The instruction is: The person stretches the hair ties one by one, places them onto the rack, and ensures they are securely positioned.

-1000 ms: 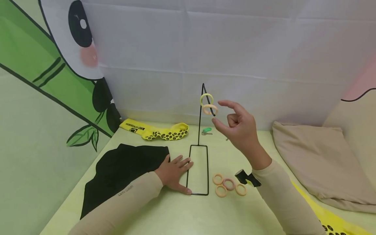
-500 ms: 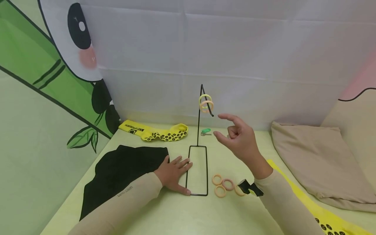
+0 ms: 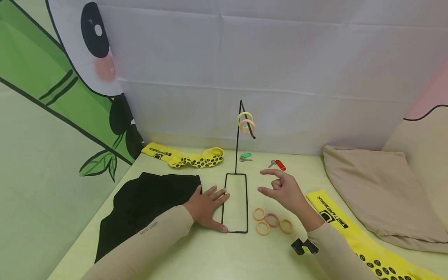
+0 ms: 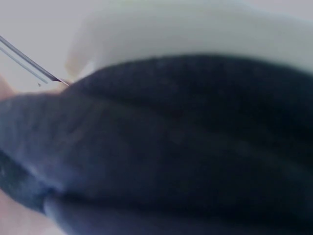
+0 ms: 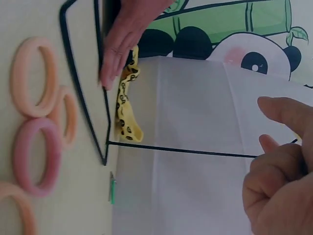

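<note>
A black wire stand (image 3: 238, 155) rises from a rectangular wire base (image 3: 247, 202) on the pale green table. Two hair rings, one yellow and one peach (image 3: 246, 122), hang on its hook. My left hand (image 3: 208, 204) lies flat on the table, fingers straight, touching the base's left side. My right hand (image 3: 278, 188) hovers low to the right of the base, holding nothing, index and thumb out and the other fingers loosely curled. Just below it lie several peach and pink rings (image 3: 272, 220). The right wrist view shows those rings (image 5: 35, 155), the wire base (image 5: 80, 88) and my left hand (image 5: 124, 41).
A black cloth (image 3: 147, 202) lies under my left forearm and fills the left wrist view (image 4: 171, 147). A yellow sock (image 3: 185, 157) lies at the back, another (image 3: 350, 233) beside my right arm. A green key tag (image 3: 246, 156), a red key tag (image 3: 279, 164) and a beige pillow (image 3: 381, 194) lie nearby.
My right hand has come down from beside the hook to just above the table by the loose rings. The two rings stay on the hook. The left hand has not moved.
</note>
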`<state>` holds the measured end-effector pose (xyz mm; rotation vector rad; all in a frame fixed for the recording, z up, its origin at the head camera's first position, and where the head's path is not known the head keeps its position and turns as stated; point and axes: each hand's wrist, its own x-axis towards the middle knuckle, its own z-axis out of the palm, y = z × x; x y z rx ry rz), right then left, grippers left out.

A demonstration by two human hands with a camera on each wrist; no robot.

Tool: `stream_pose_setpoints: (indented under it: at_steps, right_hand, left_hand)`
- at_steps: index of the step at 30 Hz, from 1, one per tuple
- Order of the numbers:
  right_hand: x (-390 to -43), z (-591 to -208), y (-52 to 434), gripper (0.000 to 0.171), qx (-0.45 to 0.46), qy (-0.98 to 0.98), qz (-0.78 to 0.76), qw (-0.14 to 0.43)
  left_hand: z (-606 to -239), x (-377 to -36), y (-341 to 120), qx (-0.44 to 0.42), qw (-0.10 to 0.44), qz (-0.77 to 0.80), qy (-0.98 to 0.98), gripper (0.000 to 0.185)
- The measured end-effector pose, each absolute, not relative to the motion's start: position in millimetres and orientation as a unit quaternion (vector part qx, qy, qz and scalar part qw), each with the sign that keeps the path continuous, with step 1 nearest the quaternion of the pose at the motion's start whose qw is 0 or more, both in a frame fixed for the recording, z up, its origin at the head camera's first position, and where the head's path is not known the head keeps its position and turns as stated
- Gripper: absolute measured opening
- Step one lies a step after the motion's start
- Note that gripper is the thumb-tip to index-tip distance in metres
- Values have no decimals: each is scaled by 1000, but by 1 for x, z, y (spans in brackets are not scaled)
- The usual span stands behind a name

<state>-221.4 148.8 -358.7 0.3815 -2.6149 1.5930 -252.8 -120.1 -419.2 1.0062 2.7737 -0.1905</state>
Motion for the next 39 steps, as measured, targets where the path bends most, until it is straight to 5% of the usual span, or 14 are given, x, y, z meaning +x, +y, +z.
stream_pose_setpoints:
  at_steps: [17, 39]
  right_hand:
    - [-210, -415, 182, 53, 64, -861, 461, -207]
    - [-205, -425, 179, 29, 71, -867, 450, -201]
  left_hand:
    - [-420, -253, -118, 337, 98, -63, 934, 104]
    - [-424, -255, -118, 333, 95, -62, 936, 106]
